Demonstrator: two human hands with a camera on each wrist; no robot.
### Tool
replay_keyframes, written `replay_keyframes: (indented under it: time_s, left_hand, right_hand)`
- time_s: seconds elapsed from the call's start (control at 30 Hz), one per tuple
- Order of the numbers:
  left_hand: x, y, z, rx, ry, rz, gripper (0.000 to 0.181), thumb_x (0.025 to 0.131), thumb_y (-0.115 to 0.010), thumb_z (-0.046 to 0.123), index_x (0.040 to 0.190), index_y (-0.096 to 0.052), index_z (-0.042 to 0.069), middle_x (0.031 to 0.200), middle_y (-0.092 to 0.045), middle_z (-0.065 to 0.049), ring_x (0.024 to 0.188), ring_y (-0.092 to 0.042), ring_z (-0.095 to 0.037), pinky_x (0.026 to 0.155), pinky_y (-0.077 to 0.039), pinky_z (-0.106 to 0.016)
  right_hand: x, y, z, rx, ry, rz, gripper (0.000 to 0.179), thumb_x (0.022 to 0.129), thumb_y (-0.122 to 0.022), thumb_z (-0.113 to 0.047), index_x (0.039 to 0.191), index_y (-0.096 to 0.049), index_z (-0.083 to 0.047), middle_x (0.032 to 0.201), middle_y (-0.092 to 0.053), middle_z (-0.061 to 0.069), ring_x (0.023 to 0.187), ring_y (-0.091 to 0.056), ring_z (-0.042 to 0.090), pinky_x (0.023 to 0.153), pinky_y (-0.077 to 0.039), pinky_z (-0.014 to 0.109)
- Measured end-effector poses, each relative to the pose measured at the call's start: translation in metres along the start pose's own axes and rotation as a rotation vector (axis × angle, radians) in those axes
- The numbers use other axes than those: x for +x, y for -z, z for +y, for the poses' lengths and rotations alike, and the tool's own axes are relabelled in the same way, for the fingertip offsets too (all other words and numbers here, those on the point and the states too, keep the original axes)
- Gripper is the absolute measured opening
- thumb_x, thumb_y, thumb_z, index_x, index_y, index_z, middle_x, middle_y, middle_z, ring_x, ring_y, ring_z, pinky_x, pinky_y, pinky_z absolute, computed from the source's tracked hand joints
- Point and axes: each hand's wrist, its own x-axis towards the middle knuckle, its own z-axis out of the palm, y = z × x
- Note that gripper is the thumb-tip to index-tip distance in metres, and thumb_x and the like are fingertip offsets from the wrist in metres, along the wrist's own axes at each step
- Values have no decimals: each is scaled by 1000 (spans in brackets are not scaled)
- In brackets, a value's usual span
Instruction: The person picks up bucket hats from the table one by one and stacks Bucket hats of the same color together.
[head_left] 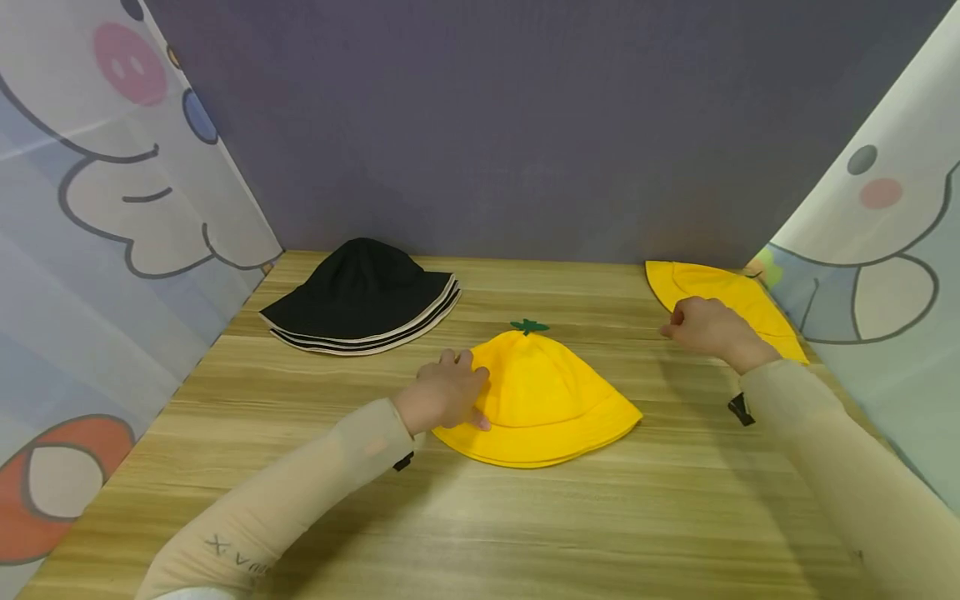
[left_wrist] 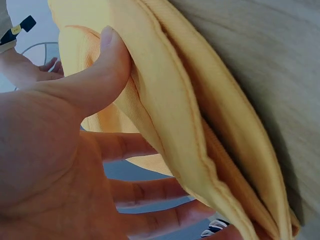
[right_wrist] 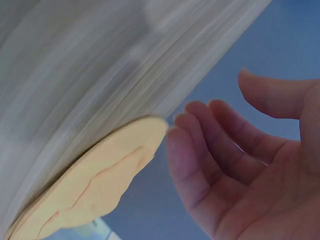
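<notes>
A yellow bucket hat (head_left: 540,392) with a green leaf-like tip stands crown up in the middle of the table; its edge shows two brim layers. My left hand (head_left: 444,392) holds its left side, the thumb (left_wrist: 112,62) lying over the brim and the other fingers passing behind it. To the right, my right hand (head_left: 708,329) hovers in front of another yellow hat (head_left: 780,321). Its fingers (right_wrist: 182,155) are loosely curled with nothing between them, and the thumb stands apart. In the right wrist view the fingertips appear close beside that hat's brim (right_wrist: 100,175).
At the back left sits a black bucket hat (head_left: 363,287), with several light-edged brims layered below it. A grey panel (head_left: 480,133) rises behind the wood-grained table (head_left: 480,533). Cartoon-printed curtains (head_left: 97,275) flank both sides, the right one close to the far yellow hat.
</notes>
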Motion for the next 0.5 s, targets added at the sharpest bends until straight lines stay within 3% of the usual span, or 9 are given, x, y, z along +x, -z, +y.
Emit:
replay_keyframes:
  time_s: [0.1,0.2,0.33,0.5]
  left_hand:
    - [0,-1,-1,-1,4,-8,77,87,-66,61,149,-49,18,138,-43,-14,112,-44,-31,70,-50,-39]
    - [0,-1,-1,-1,3,-8,76,87,-67,61,147,-50,18,137,-44,-14,111,-44,-31,71,-50,-39]
    - [-1,2,-1,-1,-6,-8,75,88,-68,60,146,-50,16,136,-45,-15,111,-45,-32,72,-51,-40]
    - [-2,5,-1,-6,-14,-11,74,88,-68,59,145,-51,16,133,-45,-14,109,-44,-32,72,-51,-40]
  right_hand:
    - [4,8,11,4,-31,29,38,101,-59,-29,106,-60,9,91,-65,19,75,-59,30,65,-48,44]
    - [7,15,24,-12,-83,39,59,103,-55,-40,122,-52,16,112,-61,34,91,-61,47,76,-50,57]
    - [11,23,49,-18,-161,0,99,101,-41,-64,146,-25,22,141,-35,47,120,-42,65,94,-38,72]
    - [12,23,84,20,-231,-41,118,97,-32,-75,146,-2,27,146,-15,52,125,-28,71,99,-33,75]
